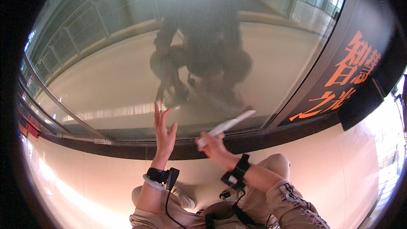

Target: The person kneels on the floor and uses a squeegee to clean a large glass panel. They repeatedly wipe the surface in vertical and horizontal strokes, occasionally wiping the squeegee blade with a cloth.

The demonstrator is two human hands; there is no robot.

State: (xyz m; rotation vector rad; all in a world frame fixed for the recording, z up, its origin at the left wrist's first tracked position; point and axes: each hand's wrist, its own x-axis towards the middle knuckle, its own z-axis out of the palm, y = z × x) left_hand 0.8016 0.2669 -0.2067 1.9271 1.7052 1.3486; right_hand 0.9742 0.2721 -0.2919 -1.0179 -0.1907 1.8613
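Observation:
My left hand [164, 128] is raised before the lower part of a large glass pane [127, 79], its fingers spread and nothing in them. Whether its fingertips touch the glass I cannot tell. To the right, my right hand [213, 144] grips a long, flat white tool [233, 122], slightly blurred, whose exact kind is unclear. The tool slants up and to the right in front of the pane's lower edge. A dark reflection of a crouching person shows in the glass. Both wrists bear black straps with small devices and cables; a pale bangle is on the left wrist.
A dark frame sill [136, 151] runs below the glass. At the right stands a dark panel [311, 108] with large orange characters. Metal frame bars [57, 101] cross the left side. The pale tiled floor [105, 178] lies beneath my bent knees and a shoe [184, 197].

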